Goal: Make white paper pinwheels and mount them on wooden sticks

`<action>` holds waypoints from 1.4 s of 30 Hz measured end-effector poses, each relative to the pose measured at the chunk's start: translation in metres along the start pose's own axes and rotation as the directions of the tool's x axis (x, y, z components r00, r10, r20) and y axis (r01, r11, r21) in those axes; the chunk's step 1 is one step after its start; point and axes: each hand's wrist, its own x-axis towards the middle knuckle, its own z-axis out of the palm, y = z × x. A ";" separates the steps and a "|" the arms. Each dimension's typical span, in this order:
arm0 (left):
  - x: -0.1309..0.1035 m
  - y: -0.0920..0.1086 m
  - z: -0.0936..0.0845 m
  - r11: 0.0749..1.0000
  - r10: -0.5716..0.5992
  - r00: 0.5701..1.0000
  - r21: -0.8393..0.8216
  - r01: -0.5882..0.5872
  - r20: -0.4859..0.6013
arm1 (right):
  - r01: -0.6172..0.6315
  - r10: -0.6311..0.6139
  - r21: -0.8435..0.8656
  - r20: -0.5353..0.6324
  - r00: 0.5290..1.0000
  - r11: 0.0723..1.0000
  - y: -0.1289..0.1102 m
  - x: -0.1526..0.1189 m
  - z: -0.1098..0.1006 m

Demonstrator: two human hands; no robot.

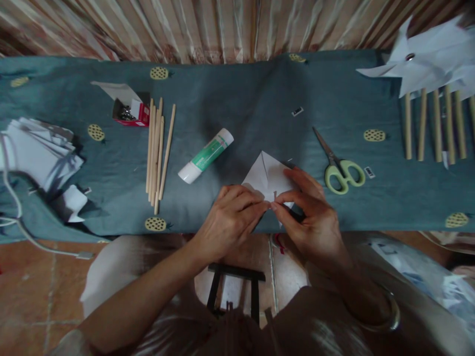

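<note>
A creased white paper square [265,170] lies at the table's front edge, one corner pointing away from me. My left hand [233,215] rests over its left side, fingers pressed together, fingertips on the paper near its front corner. My right hand [309,212] pinches at the same spot with thumb and forefinger, its other fingers lying on the paper's right side. The fingertips of both hands meet there and hide the fold between them. A green and white glue stick [206,155] lies left of the paper, and scissors with green handles [340,170] lie to the right.
Wooden sticks [156,153] lie left of the glue, beside an open red box of small metal pieces [131,111]. Cut papers [37,148] and a white cable [17,207] are at far left. Finished paper pinwheels [423,59] on sticks lie at far right.
</note>
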 end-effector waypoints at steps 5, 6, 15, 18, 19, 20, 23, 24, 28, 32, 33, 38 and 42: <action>0.001 -0.001 0.001 0.999 -0.029 0.999 -0.014 0.029 0.023 | -0.014 0.014 -0.016 -0.020 1.000 1.000 0.000 -0.002 0.001; 0.002 -0.001 0.001 0.999 -0.034 0.999 -0.017 0.034 0.027 | -0.016 0.015 -0.018 -0.022 1.000 1.000 0.000 -0.002 0.002; 0.003 -0.004 0.002 0.986 -0.077 0.996 -0.146 0.081 0.036 | -0.019 0.019 0.001 -0.019 1.000 1.000 -0.002 -0.002 0.001; 0.003 -0.005 0.001 0.979 -0.089 0.995 -0.182 0.095 0.044 | -0.032 0.032 0.008 -0.018 0.999 0.999 -0.002 -0.002 0.000; 0.003 -0.005 0.001 0.976 -0.091 0.994 -0.191 0.100 0.053 | -0.037 0.037 0.011 -0.017 0.999 0.999 -0.001 -0.001 0.000; 0.002 -0.005 0.000 0.974 -0.092 0.994 -0.200 0.103 0.061 | -0.040 0.041 0.015 -0.014 0.999 0.999 -0.001 -0.001 0.000; 0.001 -0.004 0.000 0.969 -0.090 0.993 -0.222 0.105 0.077 | -0.044 0.044 0.037 0.010 0.999 0.998 -0.001 0.000 -0.003; 0.001 -0.004 0.000 0.969 -0.087 0.993 -0.225 0.104 0.082 | -0.043 0.042 0.046 0.026 0.999 0.998 -0.001 0.000 -0.005; -0.002 -0.002 0.000 0.973 -0.053 0.993 -0.218 0.075 0.103 | -0.029 0.024 0.049 0.102 0.994 0.998 -0.001 0.001 -0.010; -0.003 0.000 -0.001 0.980 -0.023 0.996 -0.194 0.040 0.089 | -0.021 0.016 0.036 0.128 0.992 0.999 -0.001 0.000 -0.010; -0.003 0.001 -0.001 0.984 -0.022 0.996 -0.177 0.037 0.084 | -0.020 0.016 0.033 0.119 0.993 0.999 -0.001 0.000 -0.008; -0.002 0.003 -0.002 0.998 -0.030 0.998 -0.046 0.032 0.053 | -0.030 0.030 0.008 0.029 0.999 1.000 -0.001 0.000 -0.001; -0.002 0.002 -0.001 0.999 -0.030 0.999 -0.016 0.031 0.038 | -0.021 0.021 -0.020 0.001 1.000 1.000 -0.001 0.001 0.001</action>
